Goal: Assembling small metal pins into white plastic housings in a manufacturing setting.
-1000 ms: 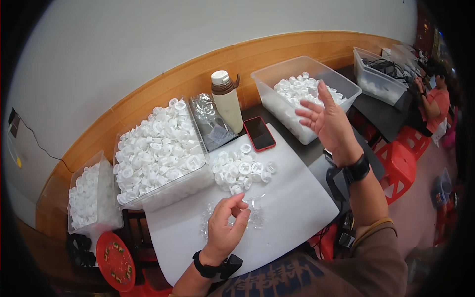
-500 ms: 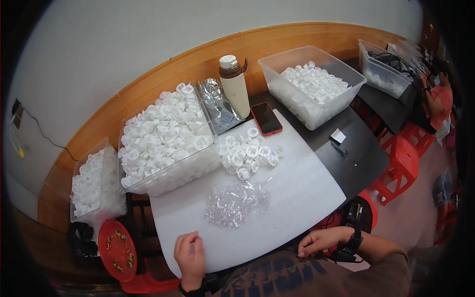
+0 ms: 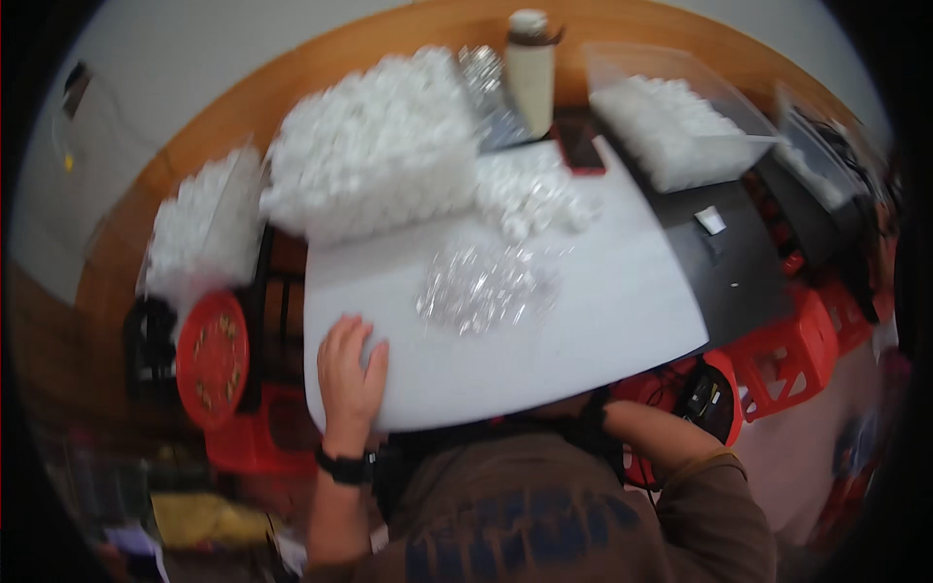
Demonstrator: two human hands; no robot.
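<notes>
The left hand [image 3: 350, 374] lies flat, fingers spread, on the near left corner of the white board [image 3: 583, 321]. The right hand is hidden under the board edge, so its grip cannot be told. A heap of clear plastic pieces [image 3: 486, 287] lies mid-board, with white caps [image 3: 530, 194] beyond.

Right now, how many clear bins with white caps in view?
3. Small bin at far left, big heaped bin left of the bottle, third bin at right. The picture is blurred; more may be hidden.
</notes>
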